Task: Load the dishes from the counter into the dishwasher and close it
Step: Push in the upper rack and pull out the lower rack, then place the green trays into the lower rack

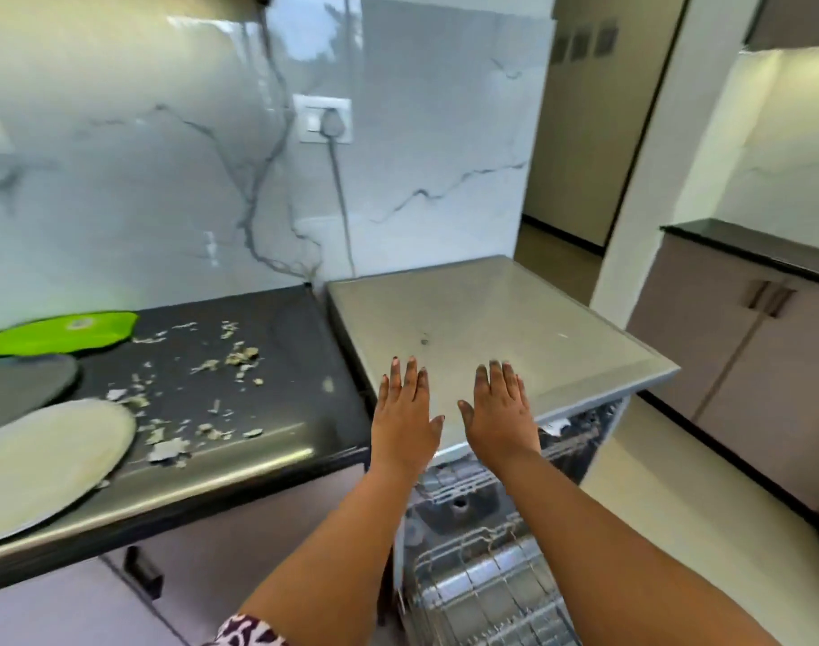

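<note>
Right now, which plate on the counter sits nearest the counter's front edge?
The pale cream plate, overhanging the front edge; the grey plate and green plate lie further back.

No text, brand, number or sign reads clearly anywhere. The green bag (67,331) on the black counter (258,440) bears a small round pale emblem — too blurred to read. The wall socket plate (322,118) and the dishwasher (482,328) top show no lettering.

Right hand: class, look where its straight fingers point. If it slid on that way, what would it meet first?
The right hand points across the dishwasher's grey top toward the marble wall. Only a small dark speck lies left of its line, so probably the wall first; depth is uncertain.
</note>
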